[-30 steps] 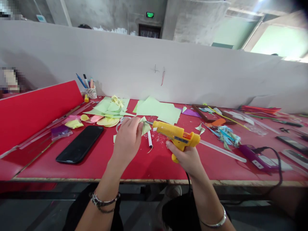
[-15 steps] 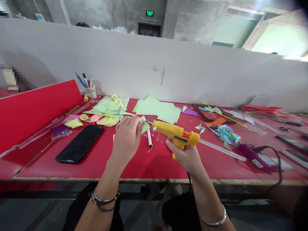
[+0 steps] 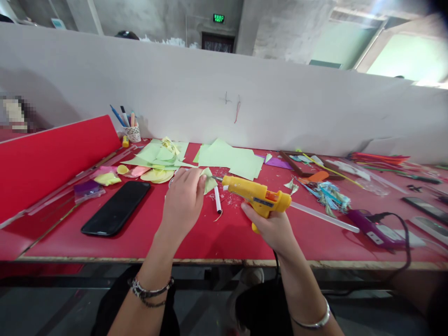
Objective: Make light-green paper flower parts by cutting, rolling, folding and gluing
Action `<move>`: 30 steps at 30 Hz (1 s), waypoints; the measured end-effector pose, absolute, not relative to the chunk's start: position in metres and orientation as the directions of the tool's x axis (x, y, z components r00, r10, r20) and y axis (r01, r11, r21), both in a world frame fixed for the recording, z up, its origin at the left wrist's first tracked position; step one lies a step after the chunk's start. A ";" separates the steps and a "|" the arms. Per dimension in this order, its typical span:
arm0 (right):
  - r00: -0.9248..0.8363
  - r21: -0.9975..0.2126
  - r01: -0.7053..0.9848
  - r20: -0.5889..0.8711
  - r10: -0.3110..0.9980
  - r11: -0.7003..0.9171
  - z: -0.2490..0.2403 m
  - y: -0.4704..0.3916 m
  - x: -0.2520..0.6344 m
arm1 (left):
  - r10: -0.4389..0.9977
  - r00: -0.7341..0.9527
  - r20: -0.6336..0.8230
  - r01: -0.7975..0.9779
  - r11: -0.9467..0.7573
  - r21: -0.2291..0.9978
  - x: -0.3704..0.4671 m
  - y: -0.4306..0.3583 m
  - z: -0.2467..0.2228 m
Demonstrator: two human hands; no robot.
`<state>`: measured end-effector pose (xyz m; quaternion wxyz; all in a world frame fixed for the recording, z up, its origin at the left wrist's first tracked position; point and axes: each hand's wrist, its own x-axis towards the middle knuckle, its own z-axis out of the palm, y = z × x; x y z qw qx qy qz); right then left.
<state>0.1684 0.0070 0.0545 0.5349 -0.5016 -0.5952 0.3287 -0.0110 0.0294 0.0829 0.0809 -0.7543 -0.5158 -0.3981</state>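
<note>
My right hand (image 3: pixel 271 226) is wrapped round the handle of a yellow hot glue gun (image 3: pixel 250 190), its nozzle pointing left. A long translucent glue stick (image 3: pixel 325 218) juts from the gun's back end. Between the thumb and fingers of my left hand (image 3: pixel 184 196) is a small pale green piece of paper (image 3: pixel 209 182). The nozzle tip meets or nearly meets this paper; which of the two I cannot tell. Below the nozzle, a white marker (image 3: pixel 217 200) with a dark end lies on the red tabletop (image 3: pixel 210 238).
Green paper sheets (image 3: pixel 231 156) lie at the back. A black phone (image 3: pixel 117 208) and clay packets (image 3: pixel 107 179) are at left, near a pen cup (image 3: pixel 133 134). To the right are blue tassels (image 3: pixel 329 196), a wooden frame (image 3: pixel 315 164) and a purple power strip (image 3: pixel 374 229).
Hardly anything differs. My left hand and the green paper piece have shifted very slightly, while the glue gun stays with its nozzle at the paper.
</note>
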 end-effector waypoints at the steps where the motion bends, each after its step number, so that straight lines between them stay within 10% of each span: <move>1: 0.073 -0.928 0.244 0.307 0.949 0.281 0.055 0.007 0.168 | 0.715 0.150 0.683 0.842 -0.455 0.290 -0.011 0.029 0.083; 30: 0.013 -0.939 0.254 0.243 0.970 0.232 0.051 0.010 0.169 | 0.688 0.134 0.714 0.839 -0.462 0.287 -0.017 0.032 0.082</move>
